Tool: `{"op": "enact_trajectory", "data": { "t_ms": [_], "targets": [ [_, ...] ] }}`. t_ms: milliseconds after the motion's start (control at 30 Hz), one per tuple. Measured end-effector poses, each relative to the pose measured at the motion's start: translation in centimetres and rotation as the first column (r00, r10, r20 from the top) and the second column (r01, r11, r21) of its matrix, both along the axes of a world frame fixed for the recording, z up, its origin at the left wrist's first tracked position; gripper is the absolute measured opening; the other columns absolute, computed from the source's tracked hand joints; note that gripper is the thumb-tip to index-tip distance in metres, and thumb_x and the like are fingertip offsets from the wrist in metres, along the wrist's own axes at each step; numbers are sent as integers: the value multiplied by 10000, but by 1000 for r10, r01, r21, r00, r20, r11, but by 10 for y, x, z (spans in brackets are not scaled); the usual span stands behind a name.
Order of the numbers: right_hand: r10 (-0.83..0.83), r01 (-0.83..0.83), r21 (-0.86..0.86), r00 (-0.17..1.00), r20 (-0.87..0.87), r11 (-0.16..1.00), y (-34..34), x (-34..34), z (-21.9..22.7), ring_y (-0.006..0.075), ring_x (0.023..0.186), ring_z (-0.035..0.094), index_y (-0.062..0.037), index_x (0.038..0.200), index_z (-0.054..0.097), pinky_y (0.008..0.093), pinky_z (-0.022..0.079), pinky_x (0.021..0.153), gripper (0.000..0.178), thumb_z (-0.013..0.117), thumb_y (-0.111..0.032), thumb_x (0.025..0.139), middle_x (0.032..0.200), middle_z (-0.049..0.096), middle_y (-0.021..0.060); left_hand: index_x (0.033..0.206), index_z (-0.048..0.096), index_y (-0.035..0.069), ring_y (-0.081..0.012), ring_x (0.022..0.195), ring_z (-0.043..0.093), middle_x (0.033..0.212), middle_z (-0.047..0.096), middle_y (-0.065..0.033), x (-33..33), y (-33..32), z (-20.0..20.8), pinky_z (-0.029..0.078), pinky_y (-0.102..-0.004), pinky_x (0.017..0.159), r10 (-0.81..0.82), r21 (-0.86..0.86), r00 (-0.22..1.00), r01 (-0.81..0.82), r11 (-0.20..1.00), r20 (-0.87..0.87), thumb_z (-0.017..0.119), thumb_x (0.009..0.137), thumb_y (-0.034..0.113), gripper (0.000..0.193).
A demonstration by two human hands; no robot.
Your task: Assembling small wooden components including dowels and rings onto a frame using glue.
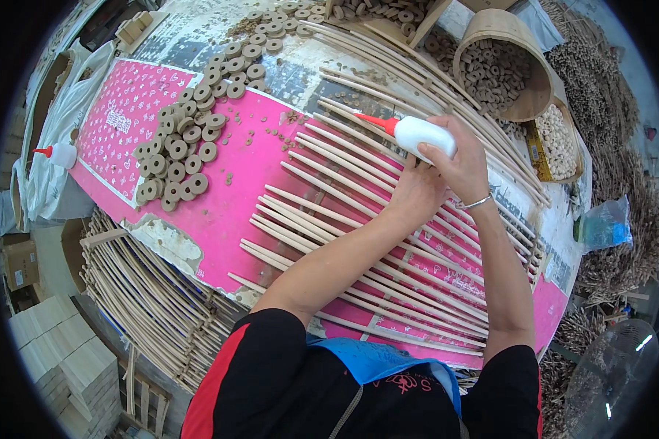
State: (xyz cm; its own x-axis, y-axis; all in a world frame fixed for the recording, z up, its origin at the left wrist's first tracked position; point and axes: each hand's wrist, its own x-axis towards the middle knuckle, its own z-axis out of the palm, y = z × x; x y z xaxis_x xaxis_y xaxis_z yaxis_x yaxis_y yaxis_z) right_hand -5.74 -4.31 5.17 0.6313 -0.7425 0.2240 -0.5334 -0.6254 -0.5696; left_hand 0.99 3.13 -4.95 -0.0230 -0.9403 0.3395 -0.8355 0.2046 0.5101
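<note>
My right hand [461, 161] is closing around a bottle [423, 137], thumb and fingers wrapping its body. The bottle is lying nearly level in my grip, its spout pointing out toward ten o'clock. My left hand [419, 192] is resting just below at eight o'clock, over the sticks [373, 208]; its fingertips are hiding from me, so I cannot tell whether they are pinching anything.

The bottle is looking white and smooth, with a red tapering spout. The sticks are spreading in a fan toward seven o'clock, pale and round, their ends pointing to ten and four.

Beneath them a pink sheet [256, 157] is showing white hearts and lettering; my shirt [256, 377] is carrying small red print. Brown rings [177, 150] are piling up at nine o'clock, a second bottle [64, 155] is lying beyond them, and a wooden bucket [540, 94] is holding more rings at one o'clock.
</note>
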Motion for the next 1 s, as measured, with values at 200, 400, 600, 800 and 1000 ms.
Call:
{"op": "enact_trajectory", "data": {
  "t_ms": [200, 400, 600, 800, 1000],
  "targets": [
    [-16, 16, 7, 1000, 26, 1000, 6, -3, 7, 324, 973, 685, -67, 1165, 676, 417, 527, 850, 435, 811, -267, 803, 1050, 712, 142, 1366, 627, 90, -332, 1372, 509, 1343, 648, -130, 0, 1, 3, 236, -586, 1209, -15, 37, 1000, 15, 999, 12, 598, 978, 370, 480],
    [2, -3, 30, 1000, 12, 1000, 6, 2, 3, 322, 985, 687, -64, 1160, 675, 404, 527, 860, 430, 812, -265, 805, 1068, 717, 137, 1339, 635, 81, -316, 1337, 546, 1264, 690, -134, -3, -1, -2, 299, -559, 1179, 59, -44, 998, -57, 997, 37, 612, 961, 335, 455],
    [0, 0, 11, 1000, 20, 1000, 7, -10, 2, 318, 975, 692, -63, 1159, 675, 402, 530, 855, 428, 815, -256, 804, 1073, 720, 131, 1349, 598, 85, -340, 1337, 536, 1337, 640, -155, 0, 0, 8, 345, -560, 1139, -59, 141, 998, 58, 988, 7, 608, 948, 309, 459],
    [52, -56, 73, 997, 49, 996, 17, -6, 11, 261, 974, 693, -32, 1168, 667, 359, 523, 869, 422, 801, -241, 827, 1075, 725, 125, 1397, 536, 99, -323, 1378, 488, 1436, 549, -143, -2, -1, 3, 352, -538, 1158, 18, 52, 998, -14, 999, -61, 607, 944, 290, 496],
    [58, -60, 56, 998, 37, 997, 18, -6, 5, 315, 965, 696, -55, 1134, 678, 393, 534, 851, 412, 815, -242, 793, 1054, 723, 138, 1421, 508, 118, -322, 1383, 481, 1441, 545, -124, -4, -1, -2, 368, -469, 1185, -14, 98, 996, 23, 995, -90, 578, 961, 270, 489]
  ]
}}
